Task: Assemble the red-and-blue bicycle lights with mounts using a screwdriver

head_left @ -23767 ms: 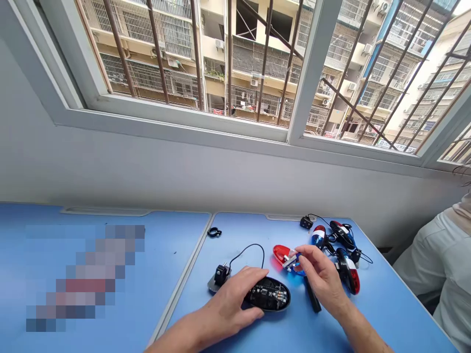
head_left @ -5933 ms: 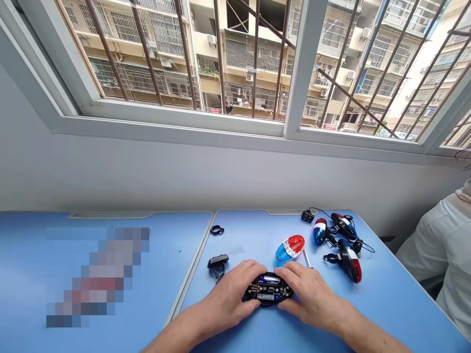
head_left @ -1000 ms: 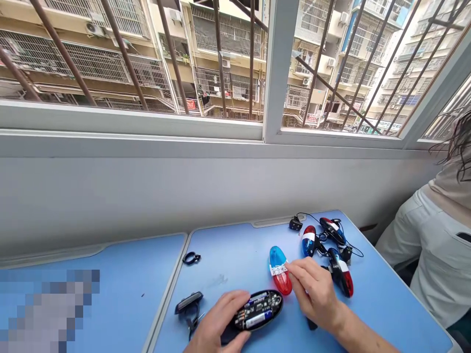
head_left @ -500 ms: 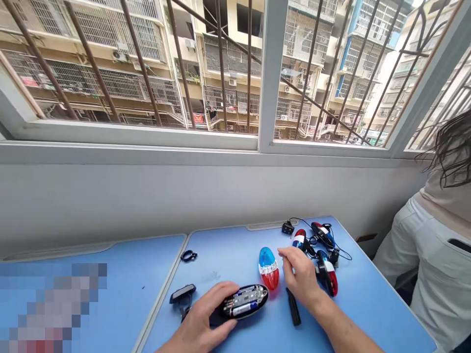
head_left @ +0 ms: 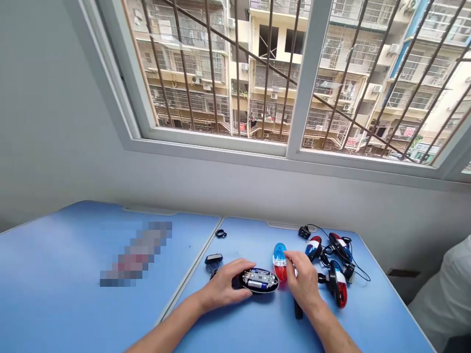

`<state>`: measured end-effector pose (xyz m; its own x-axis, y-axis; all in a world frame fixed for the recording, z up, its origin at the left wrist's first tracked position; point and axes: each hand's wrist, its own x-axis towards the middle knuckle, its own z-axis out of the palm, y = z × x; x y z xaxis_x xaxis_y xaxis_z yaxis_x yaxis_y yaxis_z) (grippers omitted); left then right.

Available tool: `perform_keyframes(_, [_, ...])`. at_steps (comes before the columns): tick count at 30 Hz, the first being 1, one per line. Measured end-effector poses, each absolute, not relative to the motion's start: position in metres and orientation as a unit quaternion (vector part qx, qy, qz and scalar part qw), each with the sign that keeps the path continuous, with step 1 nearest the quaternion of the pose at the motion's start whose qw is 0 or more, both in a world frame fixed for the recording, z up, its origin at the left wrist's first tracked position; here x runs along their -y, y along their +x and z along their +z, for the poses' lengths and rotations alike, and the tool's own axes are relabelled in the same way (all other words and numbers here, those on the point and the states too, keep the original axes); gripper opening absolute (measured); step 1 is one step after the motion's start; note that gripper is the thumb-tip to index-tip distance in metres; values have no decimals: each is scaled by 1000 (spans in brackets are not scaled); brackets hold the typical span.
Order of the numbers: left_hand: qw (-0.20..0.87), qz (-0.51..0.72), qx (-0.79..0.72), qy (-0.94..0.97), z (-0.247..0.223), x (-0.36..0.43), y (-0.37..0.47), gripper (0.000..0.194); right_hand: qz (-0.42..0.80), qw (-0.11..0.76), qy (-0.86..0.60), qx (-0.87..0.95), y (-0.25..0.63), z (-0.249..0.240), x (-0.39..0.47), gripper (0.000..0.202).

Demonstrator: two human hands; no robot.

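Observation:
My left hand (head_left: 230,284) grips the left end of an open black oval bike light housing (head_left: 259,281), which shows a circuit board and batteries facing up. Just beyond it lies its clear blue, white and red cover (head_left: 280,260). Beside that cover my right hand (head_left: 303,277) is closed, thumb and fingertips pinched together; what they hold, if anything, is too small to make out. A black stick-like piece (head_left: 298,310) lies partly under my right wrist. Left of my left hand sits a black mounting bracket (head_left: 213,262).
Several red, white and blue bike lights (head_left: 337,282) with black cables lie at the right. A small black box (head_left: 304,232) with a wire and a black ring clamp (head_left: 221,234) are farther back. A blurred patch (head_left: 136,255) covers something at left. Another person (head_left: 447,289) stands at the right edge.
The view has swung left. My right hand has come closer to the blue and red cover, its fingertips now at the cover's right side. My left hand still holds the housing.

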<state>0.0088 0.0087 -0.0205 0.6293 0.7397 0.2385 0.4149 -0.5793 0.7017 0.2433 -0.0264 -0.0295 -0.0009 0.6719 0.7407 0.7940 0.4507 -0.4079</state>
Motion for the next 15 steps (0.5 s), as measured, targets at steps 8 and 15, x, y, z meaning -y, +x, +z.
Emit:
perform_keyframes(8, [304, 261, -359, 843, -16, -2, 10, 39, -86, 471, -486, 731, 243, -34, 29, 23])
perform_keyframes(15, [280, 219, -364, 861, -6, 8, 5, 33, -125, 498, -512, 689, 257, -28, 21, 23])
